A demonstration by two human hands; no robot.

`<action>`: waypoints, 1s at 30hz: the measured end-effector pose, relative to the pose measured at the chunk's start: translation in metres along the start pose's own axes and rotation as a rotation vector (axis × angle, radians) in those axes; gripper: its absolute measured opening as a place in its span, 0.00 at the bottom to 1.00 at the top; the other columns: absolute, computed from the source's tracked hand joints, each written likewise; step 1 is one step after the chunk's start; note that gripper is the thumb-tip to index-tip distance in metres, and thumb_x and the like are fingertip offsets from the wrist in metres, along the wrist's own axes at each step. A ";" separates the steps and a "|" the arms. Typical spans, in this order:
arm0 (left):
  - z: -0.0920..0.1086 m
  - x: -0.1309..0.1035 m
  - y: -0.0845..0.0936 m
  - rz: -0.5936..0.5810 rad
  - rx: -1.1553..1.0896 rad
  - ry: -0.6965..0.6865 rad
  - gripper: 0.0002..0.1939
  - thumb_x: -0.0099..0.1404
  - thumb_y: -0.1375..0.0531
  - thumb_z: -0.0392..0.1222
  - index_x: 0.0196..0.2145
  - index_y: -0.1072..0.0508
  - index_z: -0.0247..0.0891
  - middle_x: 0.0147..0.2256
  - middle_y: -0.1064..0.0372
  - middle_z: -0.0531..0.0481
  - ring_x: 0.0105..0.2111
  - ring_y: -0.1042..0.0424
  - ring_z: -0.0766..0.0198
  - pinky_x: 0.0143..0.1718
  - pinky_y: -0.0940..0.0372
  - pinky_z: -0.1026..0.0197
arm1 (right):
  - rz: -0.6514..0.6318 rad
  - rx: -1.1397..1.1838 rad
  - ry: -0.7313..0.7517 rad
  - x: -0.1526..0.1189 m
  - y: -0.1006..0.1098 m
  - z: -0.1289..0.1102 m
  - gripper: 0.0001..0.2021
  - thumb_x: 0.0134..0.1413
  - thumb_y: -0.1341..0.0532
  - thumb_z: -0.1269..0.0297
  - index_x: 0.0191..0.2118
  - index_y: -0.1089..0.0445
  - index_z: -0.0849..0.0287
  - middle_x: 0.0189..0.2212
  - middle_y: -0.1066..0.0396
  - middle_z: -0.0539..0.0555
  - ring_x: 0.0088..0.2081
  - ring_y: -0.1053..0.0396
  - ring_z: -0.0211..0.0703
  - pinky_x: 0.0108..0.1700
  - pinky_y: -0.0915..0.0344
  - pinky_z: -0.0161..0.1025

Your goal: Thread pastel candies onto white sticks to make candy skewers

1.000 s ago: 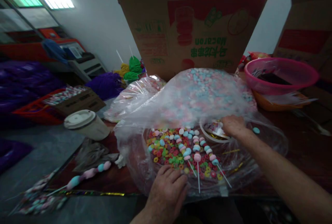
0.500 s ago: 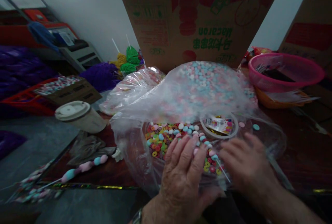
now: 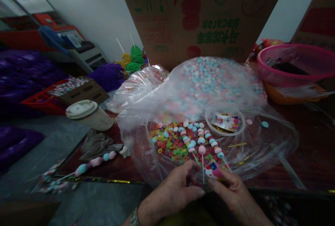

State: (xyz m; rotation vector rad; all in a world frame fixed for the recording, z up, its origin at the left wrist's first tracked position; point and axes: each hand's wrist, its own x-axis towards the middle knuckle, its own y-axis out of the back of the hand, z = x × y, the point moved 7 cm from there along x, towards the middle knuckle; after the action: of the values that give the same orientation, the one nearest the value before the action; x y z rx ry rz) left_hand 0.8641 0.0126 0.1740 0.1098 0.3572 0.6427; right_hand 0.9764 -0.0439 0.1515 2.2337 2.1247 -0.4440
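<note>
By the table (image 3: 314,149), the right hand (image 3: 232,188) pinches a packet (image 3: 212,171), maybe for steadiness. The left hand (image 3: 176,187) curls; gripping or not, I can't tell.

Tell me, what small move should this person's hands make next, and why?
Probably pinch the left side of the printed wrapper with the left hand: the right hand holds the wrapper, and the left hand is close beside it, thumb held out toward the right hand. Whether the left hand already touches it is unclear.
</note>
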 end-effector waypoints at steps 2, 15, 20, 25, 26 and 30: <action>-0.011 0.000 0.000 -0.001 0.026 0.060 0.04 0.55 0.41 0.33 0.31 0.32 0.33 0.27 0.36 0.55 0.27 0.39 0.69 0.28 0.43 0.69 | 0.012 -0.123 0.032 -0.002 0.003 -0.001 0.10 0.50 0.39 0.57 0.32 0.30 0.59 0.29 0.31 0.51 0.34 0.35 0.44 0.39 0.38 0.39; -0.018 0.002 -0.004 0.180 0.095 0.025 0.04 0.56 0.41 0.34 0.26 0.34 0.35 0.24 0.38 0.56 0.26 0.39 0.69 0.27 0.43 0.68 | 0.193 -0.655 0.299 -0.003 0.006 -0.013 0.15 0.59 0.48 0.59 0.22 0.39 0.58 0.19 0.39 0.47 0.22 0.41 0.36 0.25 0.45 0.32; -0.012 0.002 0.007 0.236 0.205 -0.140 0.09 0.62 0.44 0.40 0.26 0.31 0.35 0.24 0.36 0.53 0.25 0.37 0.68 0.27 0.43 0.68 | 0.369 -0.797 0.232 0.003 0.049 -0.009 0.22 0.61 0.53 0.52 0.20 0.41 0.58 0.18 0.40 0.49 0.22 0.40 0.39 0.24 0.44 0.33; 0.006 -0.002 0.031 0.331 0.270 -0.314 0.12 0.66 0.47 0.41 0.32 0.25 0.37 0.29 0.30 0.49 0.31 0.32 0.65 0.34 0.38 0.65 | 0.310 -1.340 0.170 0.022 0.079 0.003 0.12 0.56 0.49 0.63 0.27 0.32 0.59 0.27 0.32 0.57 0.31 0.34 0.49 0.34 0.38 0.42; 0.008 -0.004 0.036 0.357 0.285 -0.343 0.12 0.66 0.47 0.41 0.34 0.25 0.37 0.31 0.29 0.49 0.33 0.31 0.64 0.36 0.37 0.64 | 0.283 -1.386 0.164 0.024 0.082 0.005 0.13 0.57 0.51 0.67 0.27 0.32 0.60 0.26 0.32 0.58 0.30 0.33 0.48 0.34 0.37 0.42; 0.010 -0.014 0.052 0.430 0.376 -0.402 0.12 0.67 0.48 0.41 0.39 0.25 0.40 0.34 0.27 0.48 0.36 0.30 0.63 0.40 0.37 0.61 | 0.350 -1.242 0.425 0.004 0.089 -0.027 0.14 0.59 0.53 0.66 0.35 0.30 0.59 0.31 0.27 0.58 0.32 0.29 0.47 0.35 0.32 0.40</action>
State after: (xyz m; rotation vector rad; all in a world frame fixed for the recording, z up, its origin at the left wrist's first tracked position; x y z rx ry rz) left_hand 0.8279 0.0460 0.1981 0.6796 0.0568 0.9506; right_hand 1.0691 -0.0407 0.1606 1.8176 1.3174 1.1194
